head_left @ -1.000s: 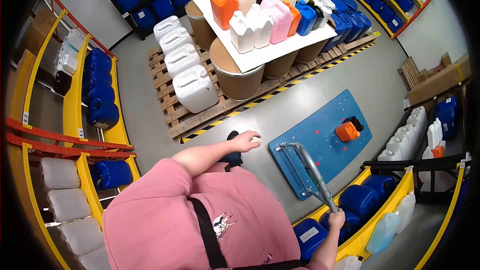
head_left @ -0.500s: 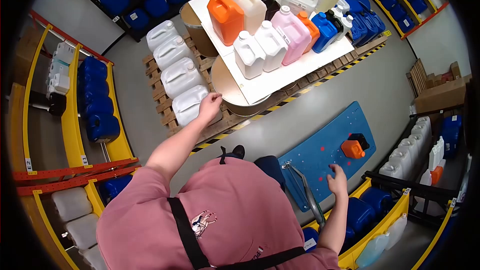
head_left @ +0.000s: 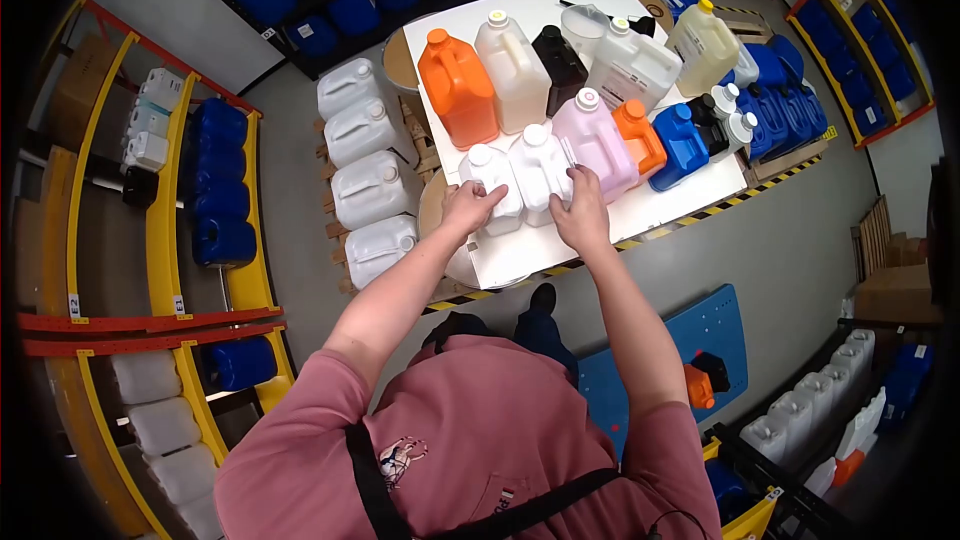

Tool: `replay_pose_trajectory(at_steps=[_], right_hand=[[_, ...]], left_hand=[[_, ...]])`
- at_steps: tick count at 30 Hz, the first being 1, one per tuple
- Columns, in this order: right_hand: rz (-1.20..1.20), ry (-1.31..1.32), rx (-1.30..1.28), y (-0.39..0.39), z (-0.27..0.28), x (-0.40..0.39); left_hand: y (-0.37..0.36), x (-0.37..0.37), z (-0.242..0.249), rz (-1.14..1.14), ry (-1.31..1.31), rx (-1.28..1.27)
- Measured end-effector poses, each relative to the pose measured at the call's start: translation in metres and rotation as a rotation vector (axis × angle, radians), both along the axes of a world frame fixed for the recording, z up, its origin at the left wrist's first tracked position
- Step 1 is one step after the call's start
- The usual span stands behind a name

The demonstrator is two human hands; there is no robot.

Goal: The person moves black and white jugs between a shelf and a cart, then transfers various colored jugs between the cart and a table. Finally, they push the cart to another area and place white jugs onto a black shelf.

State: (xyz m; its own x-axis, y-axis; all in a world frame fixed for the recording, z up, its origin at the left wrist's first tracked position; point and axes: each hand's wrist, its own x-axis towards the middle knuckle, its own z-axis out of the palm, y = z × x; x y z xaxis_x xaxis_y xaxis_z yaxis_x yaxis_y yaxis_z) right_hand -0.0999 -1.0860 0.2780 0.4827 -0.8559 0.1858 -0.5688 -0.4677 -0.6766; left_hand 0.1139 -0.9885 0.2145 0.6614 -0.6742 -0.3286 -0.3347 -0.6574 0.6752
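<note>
Two white jerrycans stand side by side at the near edge of the white tabletop. My left hand lies against the front of the left white jerrycan, thumb apart from the fingers. At the lower right side of the other white jerrycan is my right hand, its thumb and fingers apart, close to the pink jerrycan. Neither hand visibly grips a jerrycan; some fingertips are hidden. Both jerrycans stand upright with white caps on.
Around them stand an orange jerrycan, a smaller orange one and a blue one. Several white jerrycans lie on a pallet at left. A blue cart carries orange and black containers. Yellow-framed shelves line the left.
I have moved nearer the table. My left hand has come from beside the pallet to the left white jerrycan, and my right hand has risen from over the blue cart to the other one.
</note>
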Motion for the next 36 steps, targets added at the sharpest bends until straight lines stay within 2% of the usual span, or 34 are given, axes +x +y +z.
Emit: replay_pose_trajectory(at_steps=[1, 3, 5, 9, 11, 12, 13, 14, 16, 18, 19, 21, 23, 25, 28, 30, 32, 36], right_hand=[[0.027, 0.060, 0.070, -0.008, 0.004, 0.010], [0.068, 0.164, 0.147, -0.017, -0.001, 0.023], [0.095, 0.258, 0.203, -0.025, -0.008, 0.028], [0.081, 0.145, 0.182, -0.023, -0.028, 0.031], [0.106, 0.121, 0.271, -0.015, -0.015, 0.022], [0.101, 0.120, 0.283, -0.010, -0.015, 0.019], [0.098, 0.113, 0.293, -0.005, -0.016, 0.014], [0.096, 0.085, 0.375, 0.001, -0.012, 0.010], [0.066, 0.072, 0.414, 0.017, 0.000, -0.003], [0.058, 0.018, 0.463, 0.043, 0.009, -0.021], [0.021, 0.005, 0.482, 0.057, 0.009, -0.033], [-0.067, -0.061, 0.569, 0.084, 0.018, -0.058], [-0.203, -0.147, 0.690, 0.114, 0.013, -0.093], [-0.413, -0.216, 0.820, 0.141, 0.014, -0.123], [-0.510, -0.286, 0.787, 0.180, 0.021, -0.162], [-0.590, -0.172, 0.715, 0.199, 0.036, -0.180], [-0.698, -0.128, 0.658, 0.213, 0.043, -0.198], [-0.903, -0.251, 0.614, 0.240, 0.020, -0.250]], left_hand=[[-0.004, 0.002, 0.001, 0.011, 0.002, 0.013], [-0.005, 0.004, 0.003, 0.041, 0.358, 0.067], [-0.002, -0.001, 0.009, 0.064, 0.374, 0.030], [0.015, 0.002, 0.009, 0.019, 0.309, -0.122], [0.028, 0.004, 0.006, 0.018, 0.397, -0.194], [0.032, 0.002, 0.022, 0.013, 0.447, -0.227], [0.036, 0.002, 0.046, 0.002, 0.548, -0.113], [0.041, 0.005, 0.046, -0.032, 0.552, -0.107], [0.052, 0.013, 0.053, 0.002, 0.558, 0.056], [0.061, 0.015, 0.066, -0.034, 0.603, 0.063], [0.069, 0.017, 0.068, -0.051, 0.600, 0.057], [0.084, 0.024, 0.054, -0.254, 0.412, -0.036], [0.095, 0.016, 0.049, -0.349, 0.299, -0.202], [0.094, 0.008, 0.069, -0.504, 0.309, -0.153], [0.088, -0.018, 0.061, -0.660, 0.432, -0.196], [0.074, -0.049, 0.084, -0.755, 0.450, -0.132], [0.061, -0.079, 0.080, -0.821, 0.523, -0.114], [0.029, -0.152, 0.071, -1.006, 0.557, -0.018]])
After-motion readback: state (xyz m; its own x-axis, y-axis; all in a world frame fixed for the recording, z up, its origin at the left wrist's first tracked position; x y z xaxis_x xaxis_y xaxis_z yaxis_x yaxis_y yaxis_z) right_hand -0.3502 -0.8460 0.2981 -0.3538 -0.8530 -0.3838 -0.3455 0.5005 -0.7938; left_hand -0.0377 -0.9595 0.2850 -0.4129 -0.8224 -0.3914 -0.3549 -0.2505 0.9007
